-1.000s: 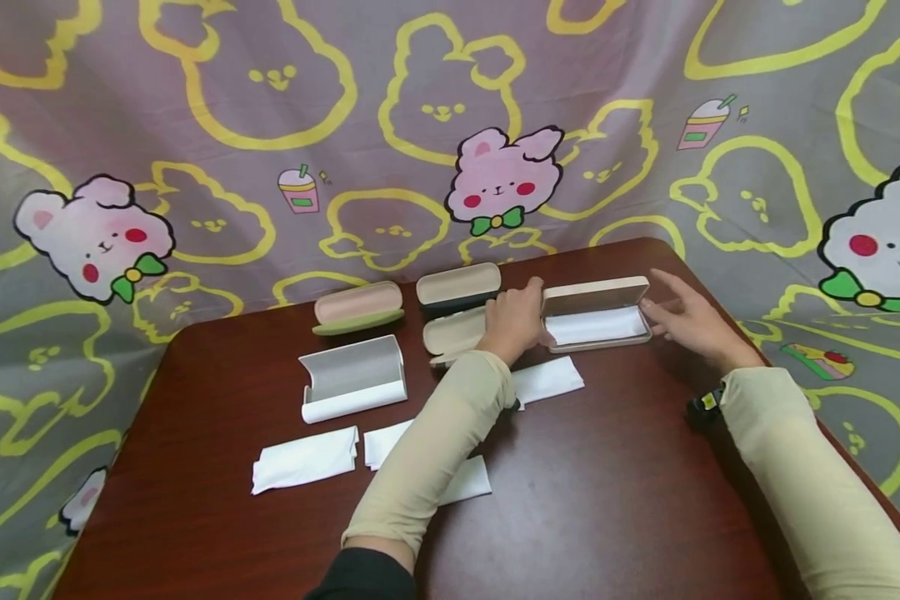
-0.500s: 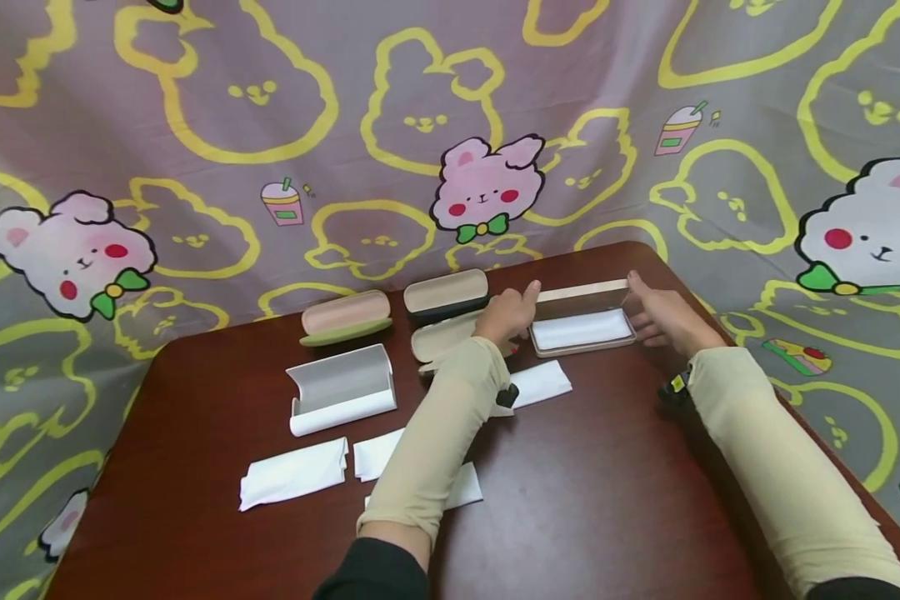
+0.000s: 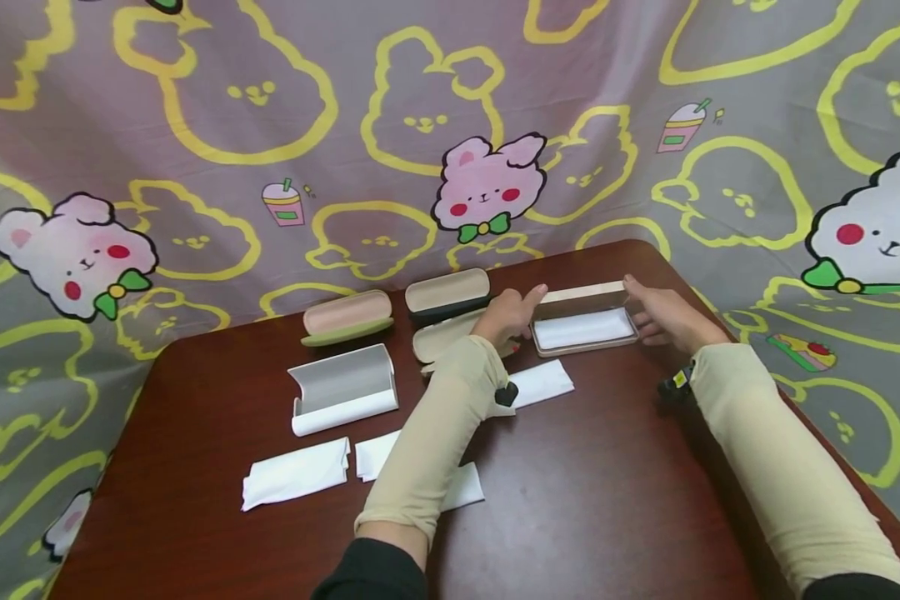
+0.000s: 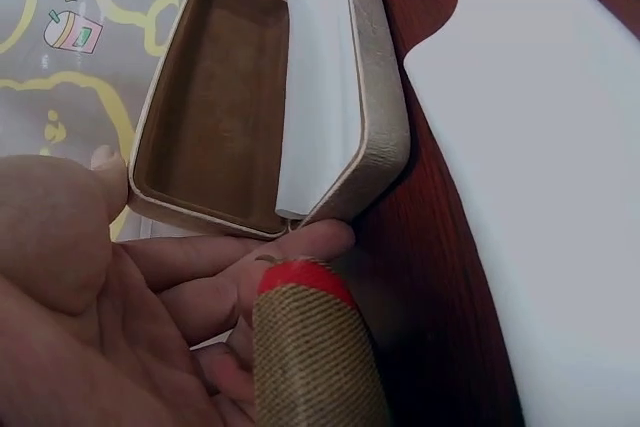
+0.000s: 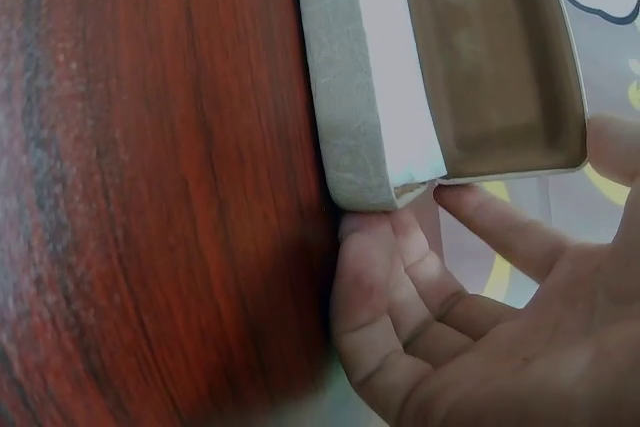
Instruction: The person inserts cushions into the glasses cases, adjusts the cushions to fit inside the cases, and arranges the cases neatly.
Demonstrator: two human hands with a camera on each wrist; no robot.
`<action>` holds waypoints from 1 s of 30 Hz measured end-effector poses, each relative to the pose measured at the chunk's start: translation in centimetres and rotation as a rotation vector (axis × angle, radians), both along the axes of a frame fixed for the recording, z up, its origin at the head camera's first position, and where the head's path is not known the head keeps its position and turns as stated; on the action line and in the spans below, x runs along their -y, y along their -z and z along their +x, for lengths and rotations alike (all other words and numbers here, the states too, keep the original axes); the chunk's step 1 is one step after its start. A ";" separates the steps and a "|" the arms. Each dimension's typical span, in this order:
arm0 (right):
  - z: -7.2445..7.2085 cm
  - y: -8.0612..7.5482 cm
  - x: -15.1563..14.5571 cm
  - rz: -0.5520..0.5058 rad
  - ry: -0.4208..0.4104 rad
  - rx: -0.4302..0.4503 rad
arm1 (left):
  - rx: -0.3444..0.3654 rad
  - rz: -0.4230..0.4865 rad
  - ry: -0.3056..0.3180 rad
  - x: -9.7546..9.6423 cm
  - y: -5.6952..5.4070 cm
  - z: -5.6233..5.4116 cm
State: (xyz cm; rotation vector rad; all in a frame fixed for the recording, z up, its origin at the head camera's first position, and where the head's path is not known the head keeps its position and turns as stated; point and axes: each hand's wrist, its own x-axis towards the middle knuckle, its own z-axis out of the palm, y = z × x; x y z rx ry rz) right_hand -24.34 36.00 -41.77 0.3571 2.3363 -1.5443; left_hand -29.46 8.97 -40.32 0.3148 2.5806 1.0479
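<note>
An open glasses case (image 3: 581, 307) with a brown lining stands at the far right of the table, its lid raised. A folded white cloth (image 3: 583, 328) lies in its base. My left hand (image 3: 506, 315) holds the left end; in the left wrist view its thumb (image 4: 112, 179) is on the lid corner and its fingers lie along the end by the hinge. My right hand (image 3: 667, 317) grips the other end, thumb at the lid's corner, with fingers (image 5: 365, 267) under and beside the base. Close by my left hand lies a woven-patterned case (image 4: 310, 347) with a red band.
Further open glasses cases stand to the left: a green one with pink lining (image 3: 347, 313), a dark one (image 3: 446, 293) and a white one (image 3: 345, 379). Folded white cloths (image 3: 296, 473) lie in front, one (image 3: 542, 383) just before the held case. A patterned curtain (image 3: 390, 167) hangs behind.
My right hand, apart from the lid a second ago, has closed in on the case's right end with its thumb at the lid. The lid tips slightly forward. The head view has shifted a little.
</note>
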 end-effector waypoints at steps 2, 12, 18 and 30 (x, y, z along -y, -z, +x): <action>0.0 0.0 -0.1 0.001 -0.005 0.003 | -0.014 -0.005 0.020 0.1 0.1 0.0; 0.4 0.4 -0.8 -0.055 -0.080 -0.030 | 0.077 0.097 0.078 0.8 -0.3 0.0; 0.8 0.9 -1.7 -0.132 -0.130 -0.064 | 0.082 0.080 0.152 1.0 -0.6 0.1; 2.6 1.6 -2.1 -0.059 -0.120 -0.162 | -0.043 -0.214 0.206 -0.1 -0.4 0.6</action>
